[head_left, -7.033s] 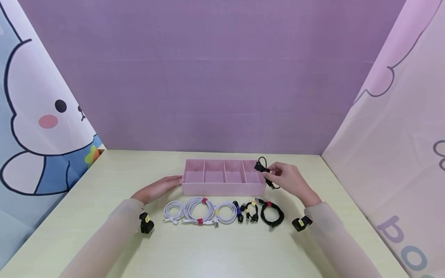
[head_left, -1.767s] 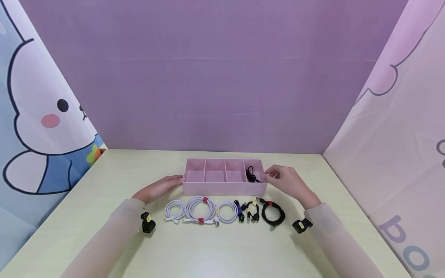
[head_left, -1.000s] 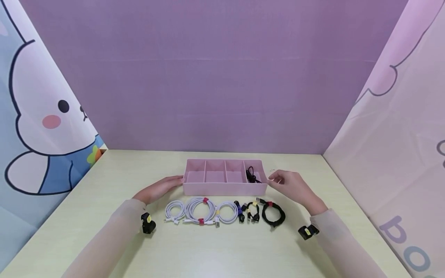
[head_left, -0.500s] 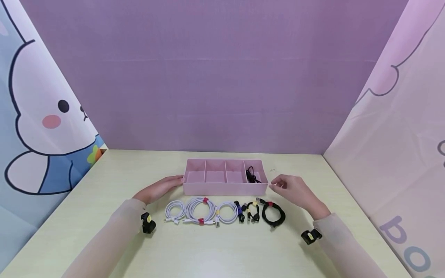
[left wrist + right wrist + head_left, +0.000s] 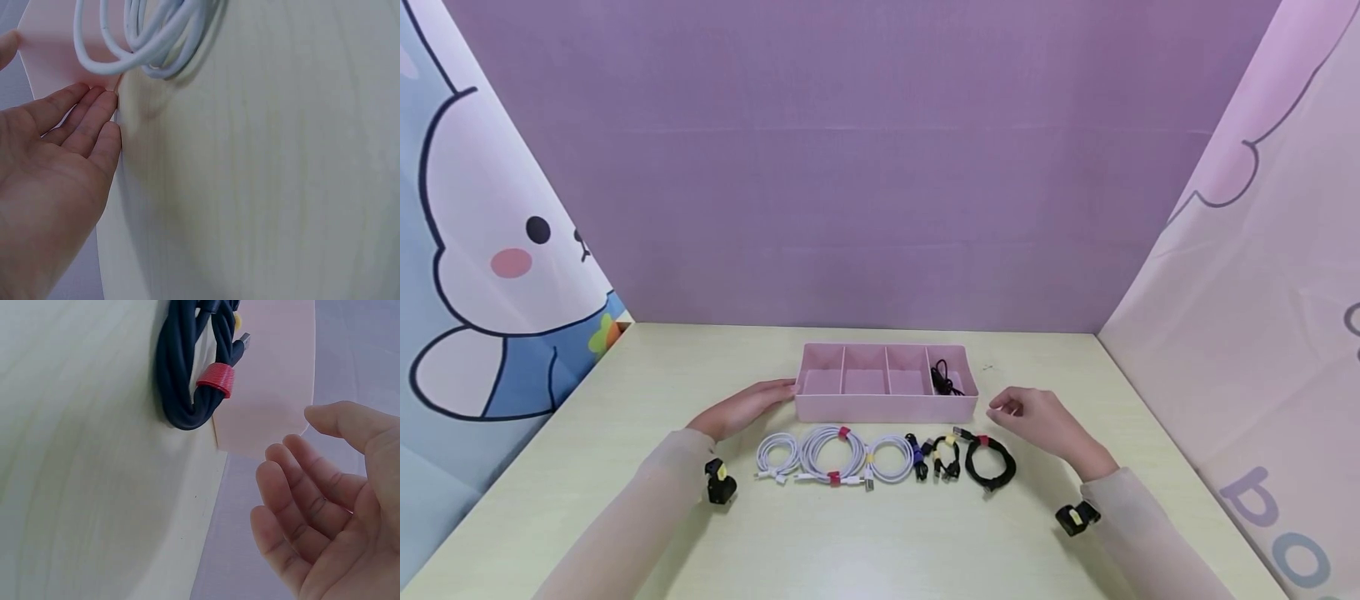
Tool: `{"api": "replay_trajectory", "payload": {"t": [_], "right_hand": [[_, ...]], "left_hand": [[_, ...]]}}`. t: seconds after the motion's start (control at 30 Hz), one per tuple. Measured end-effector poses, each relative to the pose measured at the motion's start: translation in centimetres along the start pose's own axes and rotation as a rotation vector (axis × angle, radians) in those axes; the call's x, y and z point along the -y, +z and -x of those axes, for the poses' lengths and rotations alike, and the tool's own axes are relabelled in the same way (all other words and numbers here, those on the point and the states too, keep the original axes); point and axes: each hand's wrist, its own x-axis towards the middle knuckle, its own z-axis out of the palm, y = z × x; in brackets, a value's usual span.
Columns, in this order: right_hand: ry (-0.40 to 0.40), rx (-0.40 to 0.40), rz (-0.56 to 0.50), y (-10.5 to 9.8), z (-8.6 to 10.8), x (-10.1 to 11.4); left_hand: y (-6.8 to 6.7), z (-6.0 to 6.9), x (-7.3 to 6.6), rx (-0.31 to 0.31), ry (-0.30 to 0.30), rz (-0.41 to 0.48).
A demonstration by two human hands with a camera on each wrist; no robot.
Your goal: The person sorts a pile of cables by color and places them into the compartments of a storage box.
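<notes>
A pink box (image 5: 883, 408) with several compartments stands on the table; a bundled black cable (image 5: 942, 379) lies in its rightmost one. My left hand (image 5: 747, 409) touches the box's left end with fairly straight fingers, as the left wrist view also shows. To the right of the box, my right hand (image 5: 1045, 423) hovers with loosely bent fingers and holds nothing. Below it lies a coiled black cable (image 5: 1003, 475) with a red strap (image 5: 216, 379). Left of that are a small black cable with yellow ties (image 5: 946, 458) and a black cable with a blue tie (image 5: 917, 457).
Three coiled white cables continue the row in front of the box: a small one (image 5: 777, 454), a large one with red straps (image 5: 832, 454) and one with a yellow tie (image 5: 890, 458). Behind the pale table (image 5: 865, 550) rises a purple backdrop (image 5: 865, 167); printed cloths flank it.
Seven seconds ago my right hand held the black cable above the box; the cable now lies in the right compartment. My right hand has since drawn back toward me and right. My left hand stays put.
</notes>
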Motion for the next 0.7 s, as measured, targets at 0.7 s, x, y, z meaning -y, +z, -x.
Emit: {"api": "replay_trajectory", "payload": {"t": [0.7], "right_hand": [[0.040, 0.116, -0.023, 0.29, 0.90, -0.77]], "left_hand": [[0.07, 0.09, -0.22, 0.006, -0.010, -0.014]]}}
